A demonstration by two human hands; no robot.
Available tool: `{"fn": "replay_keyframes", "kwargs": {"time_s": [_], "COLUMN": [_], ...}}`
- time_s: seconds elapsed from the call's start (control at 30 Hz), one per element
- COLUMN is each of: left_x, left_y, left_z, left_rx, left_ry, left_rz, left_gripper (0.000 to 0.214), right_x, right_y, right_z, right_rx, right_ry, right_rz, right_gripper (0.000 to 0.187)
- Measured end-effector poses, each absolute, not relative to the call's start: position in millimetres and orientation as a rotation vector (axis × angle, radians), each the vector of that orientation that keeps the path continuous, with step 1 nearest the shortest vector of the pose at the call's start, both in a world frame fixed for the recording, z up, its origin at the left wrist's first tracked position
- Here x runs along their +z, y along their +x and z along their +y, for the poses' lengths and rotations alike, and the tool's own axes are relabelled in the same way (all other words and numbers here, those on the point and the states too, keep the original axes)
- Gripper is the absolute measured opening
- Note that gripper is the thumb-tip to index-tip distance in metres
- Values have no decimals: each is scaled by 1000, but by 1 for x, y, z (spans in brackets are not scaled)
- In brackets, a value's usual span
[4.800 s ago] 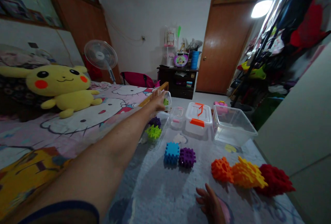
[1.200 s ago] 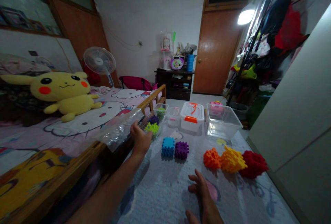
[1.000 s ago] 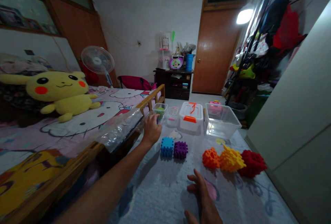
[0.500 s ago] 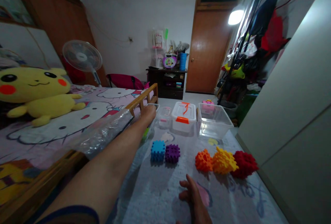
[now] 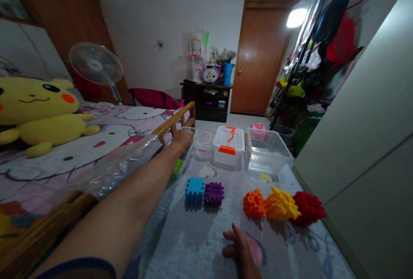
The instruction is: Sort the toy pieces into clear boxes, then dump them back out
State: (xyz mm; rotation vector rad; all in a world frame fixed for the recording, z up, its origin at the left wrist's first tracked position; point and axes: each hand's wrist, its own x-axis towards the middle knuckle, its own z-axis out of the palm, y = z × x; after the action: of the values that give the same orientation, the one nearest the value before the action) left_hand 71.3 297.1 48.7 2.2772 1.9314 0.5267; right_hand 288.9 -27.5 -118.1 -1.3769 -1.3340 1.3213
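My left hand (image 5: 183,138) reaches into a clear plastic bin (image 5: 194,131) beside the bed rail, and its fingers are hidden. Bright green pieces (image 5: 177,166) show in the bin under my wrist. My right hand (image 5: 238,244) is low over the cloth, open with fingers apart and holding nothing. Ahead and to its left, a blue knobbly cube (image 5: 195,191) sits beside a purple cube (image 5: 214,194). To its right, an orange interlocking-piece shape (image 5: 254,203), a yellow one (image 5: 282,203) and a dark red one (image 5: 307,208) stand in a row.
Behind the cubes are a small clear box (image 5: 204,145), a white-lidded box with orange latches (image 5: 229,141) and an uncovered clear bin (image 5: 269,152). A wooden bed rail (image 5: 177,120) with plastic film (image 5: 119,167) borders the left. A white cabinet (image 5: 371,141) stands right.
My left hand has shifted slightly left within the bin, and more green shows below it. The view has turned a little. My right hand stays open in nearly the same place.
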Motion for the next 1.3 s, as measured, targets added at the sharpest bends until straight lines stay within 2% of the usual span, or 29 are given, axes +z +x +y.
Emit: {"fn": "replay_keyframes", "kwargs": {"time_s": [0.33, 0.57, 0.7, 0.83, 1.03, 1.3], "left_x": [54, 60, 54, 50, 53, 66], "left_y": [75, 62, 60, 64, 65, 53], "left_z": [298, 286, 286, 291, 291, 281], "left_rx": [199, 11, -34, 2, 95, 238], "left_ry": [2424, 2552, 2555, 2548, 2580, 2632], "left_rz": [1998, 1917, 1933, 1973, 1963, 1943], "left_gripper": [36, 36, 32, 32, 22, 36], "right_x": [-104, -112, -123, -127, -127, -108], "right_y": [286, 304, 295, 287, 287, 282], "right_z": [-39, -24, -34, -42, -41, -67], "right_rx": [1256, 1551, 1303, 1170, 1107, 941], "right_ry": [-1394, -1352, -1423, -1437, -1405, -1294], "right_rz": [-1402, -1324, -1328, -1420, -1459, -1624], "right_gripper": [64, 61, 63, 79, 74, 98]}}
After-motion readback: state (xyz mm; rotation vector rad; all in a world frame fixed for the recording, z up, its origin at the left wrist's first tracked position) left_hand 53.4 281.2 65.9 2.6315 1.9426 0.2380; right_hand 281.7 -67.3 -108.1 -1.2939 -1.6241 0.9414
